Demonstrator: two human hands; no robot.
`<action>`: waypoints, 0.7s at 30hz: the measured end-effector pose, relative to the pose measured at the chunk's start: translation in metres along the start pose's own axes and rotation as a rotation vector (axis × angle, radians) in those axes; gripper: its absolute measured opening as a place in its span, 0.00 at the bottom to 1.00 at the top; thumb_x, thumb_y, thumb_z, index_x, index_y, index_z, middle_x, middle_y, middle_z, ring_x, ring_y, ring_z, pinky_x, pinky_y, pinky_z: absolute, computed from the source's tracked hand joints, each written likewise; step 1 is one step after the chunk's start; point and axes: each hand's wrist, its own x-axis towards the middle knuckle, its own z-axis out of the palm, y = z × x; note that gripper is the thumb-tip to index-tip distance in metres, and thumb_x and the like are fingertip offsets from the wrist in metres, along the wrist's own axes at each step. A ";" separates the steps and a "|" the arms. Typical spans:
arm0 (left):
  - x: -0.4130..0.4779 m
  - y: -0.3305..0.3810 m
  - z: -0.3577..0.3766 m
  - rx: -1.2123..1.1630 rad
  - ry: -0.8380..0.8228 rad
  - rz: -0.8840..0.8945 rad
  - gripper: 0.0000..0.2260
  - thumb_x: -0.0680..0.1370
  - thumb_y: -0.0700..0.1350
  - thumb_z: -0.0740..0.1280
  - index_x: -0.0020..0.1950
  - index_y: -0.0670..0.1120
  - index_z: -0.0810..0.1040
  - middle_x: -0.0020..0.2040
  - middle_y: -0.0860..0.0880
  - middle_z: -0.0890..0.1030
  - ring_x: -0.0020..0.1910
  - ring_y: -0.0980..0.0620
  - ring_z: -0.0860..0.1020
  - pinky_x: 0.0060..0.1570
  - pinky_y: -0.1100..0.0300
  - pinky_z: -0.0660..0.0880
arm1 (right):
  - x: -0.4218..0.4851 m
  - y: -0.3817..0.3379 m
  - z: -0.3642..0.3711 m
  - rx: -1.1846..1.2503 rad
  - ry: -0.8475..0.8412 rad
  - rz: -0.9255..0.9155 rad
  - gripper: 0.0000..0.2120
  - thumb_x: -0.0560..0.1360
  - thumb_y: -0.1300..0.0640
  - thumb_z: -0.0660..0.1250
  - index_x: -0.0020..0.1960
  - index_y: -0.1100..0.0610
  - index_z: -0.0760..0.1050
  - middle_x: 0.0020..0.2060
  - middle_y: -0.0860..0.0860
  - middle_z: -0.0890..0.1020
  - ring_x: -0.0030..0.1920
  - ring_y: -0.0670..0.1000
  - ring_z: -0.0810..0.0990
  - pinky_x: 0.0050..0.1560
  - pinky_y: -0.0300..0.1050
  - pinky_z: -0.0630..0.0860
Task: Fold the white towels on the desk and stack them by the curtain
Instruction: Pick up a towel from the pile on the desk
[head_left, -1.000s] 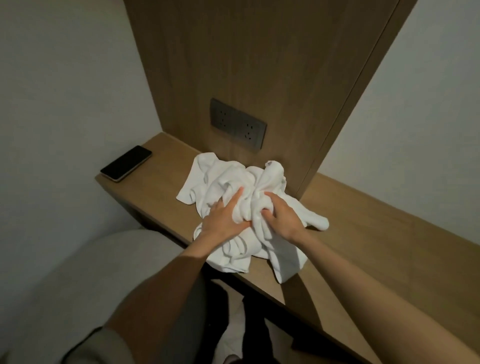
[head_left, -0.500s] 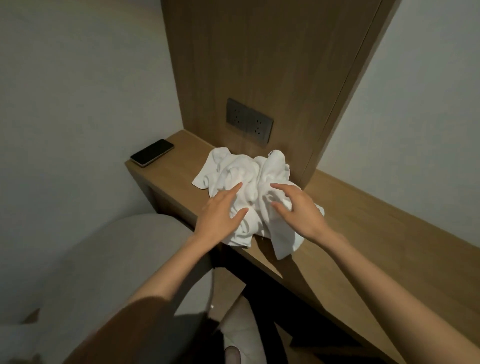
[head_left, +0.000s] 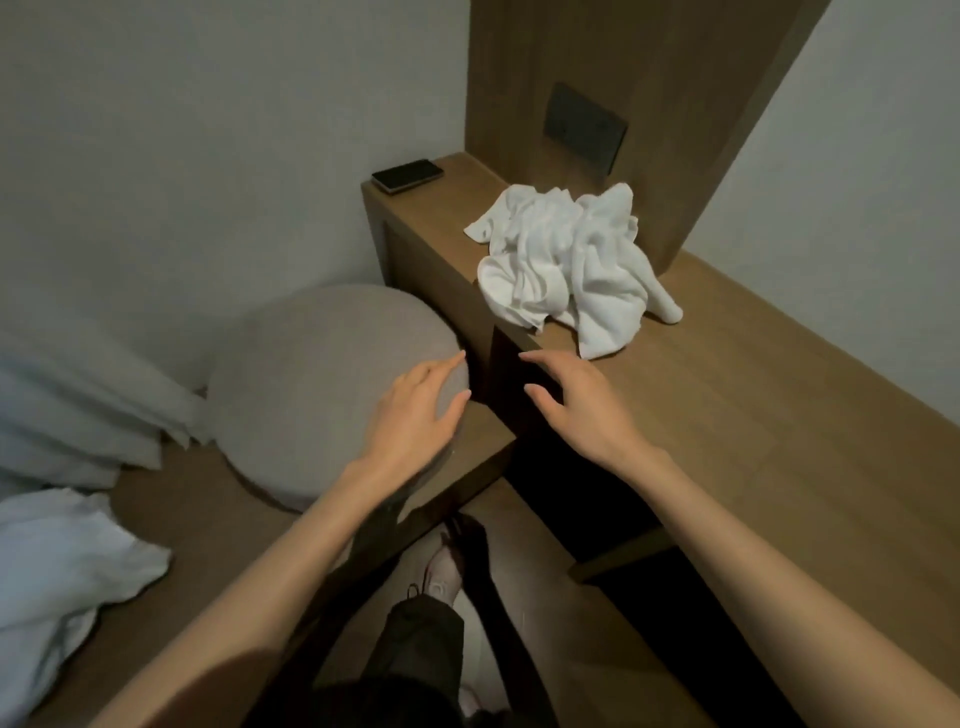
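Both hands are hovering with fingers loosely spread, holding nothing: the left hand (head_left: 410, 410) above a grey cushion (head_left: 322, 384), the right hand (head_left: 576, 400) by the worktop's (head_left: 753, 415) near edge. Beyond them, the white towels (head_left: 566, 265) are lying crumpled on the worktop, well apart from the curtain (head_left: 78, 400). Folding appears unstarted, and stacking is waiting too.

Crumpled white towels (head_left: 566, 262) lie on the desk (head_left: 727, 395) — both hands, left hand (head_left: 413, 415) and right hand (head_left: 576, 405), hover apart, fingers relaxed.
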 end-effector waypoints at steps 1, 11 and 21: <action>-0.021 -0.004 -0.003 0.004 0.009 -0.029 0.23 0.81 0.53 0.59 0.75 0.52 0.62 0.68 0.47 0.72 0.66 0.47 0.69 0.64 0.52 0.66 | -0.011 -0.009 0.007 0.005 -0.020 -0.017 0.18 0.80 0.52 0.61 0.69 0.49 0.69 0.65 0.47 0.75 0.64 0.49 0.72 0.61 0.46 0.71; -0.205 -0.075 -0.053 0.089 0.120 -0.327 0.23 0.80 0.54 0.60 0.75 0.50 0.63 0.69 0.47 0.71 0.67 0.48 0.70 0.60 0.52 0.71 | -0.084 -0.115 0.106 0.037 -0.177 -0.209 0.21 0.79 0.52 0.62 0.72 0.51 0.66 0.67 0.49 0.73 0.68 0.48 0.70 0.64 0.43 0.68; -0.389 -0.194 -0.109 0.072 0.161 -0.673 0.24 0.80 0.53 0.61 0.76 0.50 0.62 0.72 0.46 0.65 0.71 0.46 0.64 0.64 0.51 0.68 | -0.135 -0.268 0.240 0.072 -0.382 -0.386 0.21 0.79 0.52 0.63 0.71 0.50 0.66 0.67 0.48 0.72 0.68 0.49 0.69 0.65 0.45 0.69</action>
